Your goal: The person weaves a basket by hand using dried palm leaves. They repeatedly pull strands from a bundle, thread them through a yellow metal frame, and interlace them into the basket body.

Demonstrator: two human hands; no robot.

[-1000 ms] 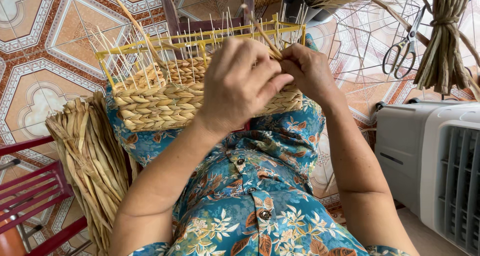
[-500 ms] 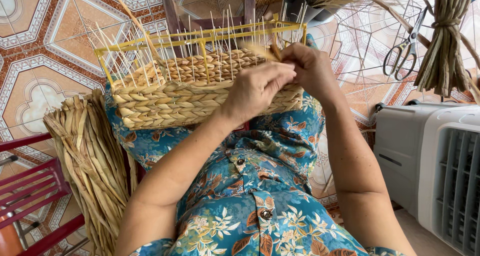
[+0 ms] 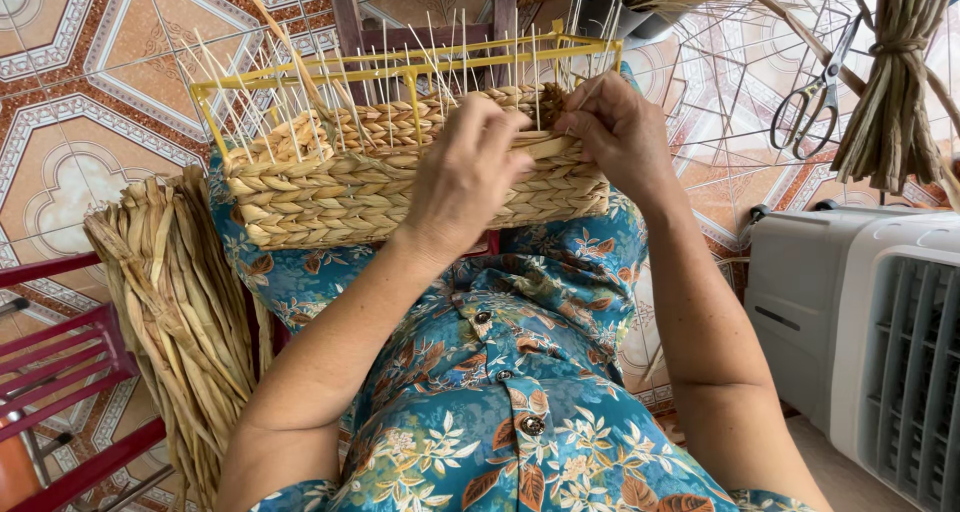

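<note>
On the lap, the half-woven basket rests against the yellow frame. The left hand has slid down from the rim, now pinching the strand with the right hand, tightening another weave.

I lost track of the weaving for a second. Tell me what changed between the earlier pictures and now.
The left hand slid down off the basket's rim and now rests on its front wall, fingers at the braided strand. The right hand kept pinching that strand at the rim. The basket stayed on the lap; the straw bundle and scissors did not move.
</note>
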